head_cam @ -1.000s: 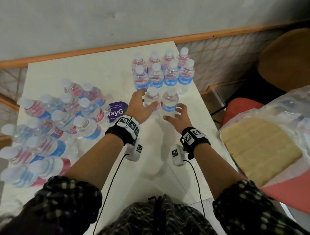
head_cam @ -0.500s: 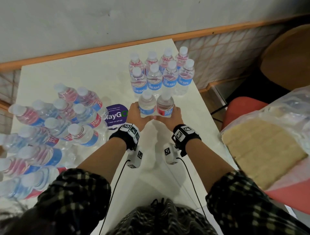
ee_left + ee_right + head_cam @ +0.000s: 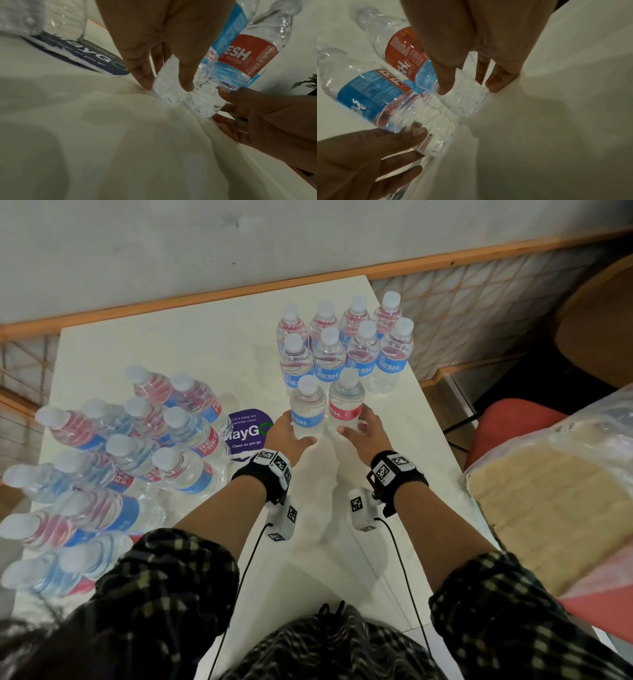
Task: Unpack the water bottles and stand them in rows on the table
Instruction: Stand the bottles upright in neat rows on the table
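Two upright water bottles stand side by side in front of two rows of bottles [image 3: 342, 347] on the white table [image 3: 171, 344]. My left hand [image 3: 296, 429] holds the base of the blue-label bottle [image 3: 307, 409]. In the left wrist view my left hand [image 3: 166, 85] pinches that base [image 3: 164, 93] between thumb and finger. My right hand [image 3: 354, 422] holds the base of the red-label bottle [image 3: 346, 405]. In the right wrist view my right hand [image 3: 469, 88] has its thumb and fingers either side of this bottle [image 3: 404, 54]. The pack of bottles [image 3: 137, 446] sits at the left.
A purple round sticker [image 3: 250, 429] lies on the table between the pack and my left hand. The table's right edge runs close to the rows. Beyond it are a red chair [image 3: 507, 422] and a plastic bag [image 3: 548, 508] holding something flat and beige.
A second ago both hands were open beside the two front bottles. They have since closed round the bottles' bases, and the two bottles now stand close together.
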The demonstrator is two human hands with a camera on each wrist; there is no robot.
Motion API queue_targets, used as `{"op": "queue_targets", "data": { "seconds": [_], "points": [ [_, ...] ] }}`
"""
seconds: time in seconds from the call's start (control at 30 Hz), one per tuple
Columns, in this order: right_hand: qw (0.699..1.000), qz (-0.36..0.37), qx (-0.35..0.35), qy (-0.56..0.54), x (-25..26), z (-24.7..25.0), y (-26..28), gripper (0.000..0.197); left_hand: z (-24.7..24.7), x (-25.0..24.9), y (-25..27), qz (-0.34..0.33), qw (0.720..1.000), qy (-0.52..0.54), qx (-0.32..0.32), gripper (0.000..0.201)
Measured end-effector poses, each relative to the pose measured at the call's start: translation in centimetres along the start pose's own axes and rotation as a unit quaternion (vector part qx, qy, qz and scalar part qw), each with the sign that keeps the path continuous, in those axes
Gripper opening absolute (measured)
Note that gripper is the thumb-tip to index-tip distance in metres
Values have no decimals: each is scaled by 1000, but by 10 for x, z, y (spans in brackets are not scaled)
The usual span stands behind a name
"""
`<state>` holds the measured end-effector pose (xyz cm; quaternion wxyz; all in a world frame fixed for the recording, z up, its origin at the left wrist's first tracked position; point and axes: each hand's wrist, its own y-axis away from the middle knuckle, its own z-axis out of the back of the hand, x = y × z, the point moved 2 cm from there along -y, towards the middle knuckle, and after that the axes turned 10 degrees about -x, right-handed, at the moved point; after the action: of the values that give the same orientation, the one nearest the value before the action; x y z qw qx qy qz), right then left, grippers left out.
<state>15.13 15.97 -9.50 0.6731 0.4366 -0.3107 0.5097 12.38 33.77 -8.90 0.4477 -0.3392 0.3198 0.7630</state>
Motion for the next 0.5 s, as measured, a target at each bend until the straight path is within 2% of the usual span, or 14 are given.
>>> {"op": "queue_targets", "data": {
  "seconds": [0.1, 0.2, 0.33, 0.5],
  "points": [
    [1000, 3, 4, 2, 0, -4, -3, 67, 0, 1, -5, 25, 999, -8, -33, 64],
    [1000, 5, -27, 9, 4, -8, -5, 69, -1, -4, -7, 31, 997, -26, -59, 69],
    [997, 2, -71, 16, 8, -15, -4, 69, -1, -7, -5, -1, 998, -57, -35, 67],
    [1000, -6, -20, 20, 6, -21, -1, 79, 3, 7, -6, 30, 999, 19, -6, 63]
  ]
}}
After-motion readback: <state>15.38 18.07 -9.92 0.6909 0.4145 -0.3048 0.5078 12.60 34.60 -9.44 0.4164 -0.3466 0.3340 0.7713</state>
